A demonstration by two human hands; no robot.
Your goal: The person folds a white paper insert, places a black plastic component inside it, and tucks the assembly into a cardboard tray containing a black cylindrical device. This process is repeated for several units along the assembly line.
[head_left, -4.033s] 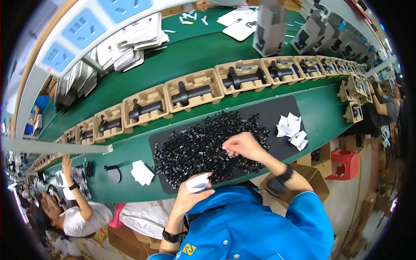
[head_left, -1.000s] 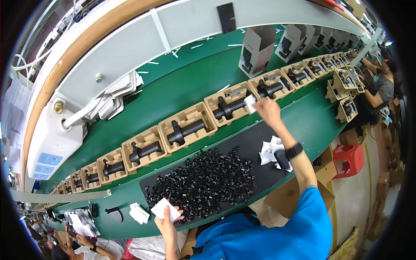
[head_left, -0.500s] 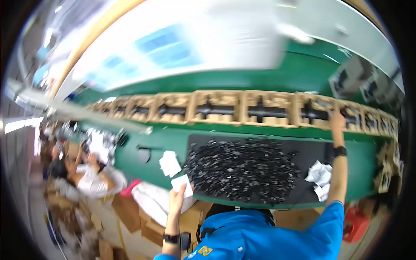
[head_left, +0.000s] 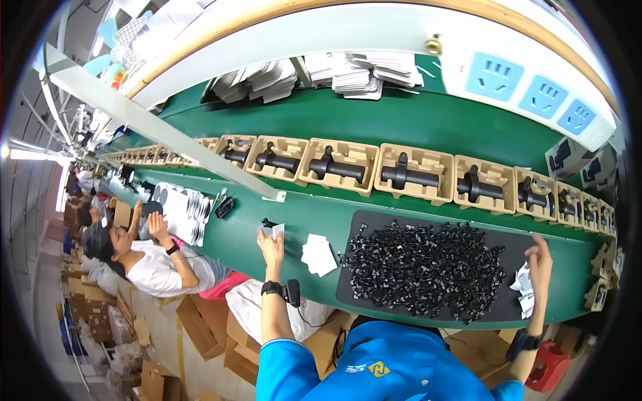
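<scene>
Over the left part of the green bench, my left hand (head_left: pixel 270 248) is closed on a small white card (head_left: pixel 277 231). Just beyond its fingertips lies a small black part (head_left: pixel 269 222), partly hidden. To the right of that hand, a few loose white cards (head_left: pixel 319 255) rest on the bench. My right hand (head_left: pixel 540 259) is raised at the right end of the black mat (head_left: pixel 364 220), fingers apart, and nothing shows in it. Crumpled white papers (head_left: pixel 525 291) lie beside it. Between the hands, a heap of small black parts (head_left: pixel 428 271) covers much of the mat.
A row of brown moulded trays (head_left: pixel 418 190) with black tubular devices runs along the bench. Stacked white sheets (head_left: pixel 354 73) stand behind it. A slanted metal post (head_left: pixel 167 130) crosses the left side. A co-worker (head_left: pixel 157 260) sits at left. Cartons (head_left: pixel 207 324) stand below.
My right hand has drawn back from a tray to beside the crumpled papers. My left hand, still holding a white card, has moved left and forward past the loose cards. The view has shifted left.
</scene>
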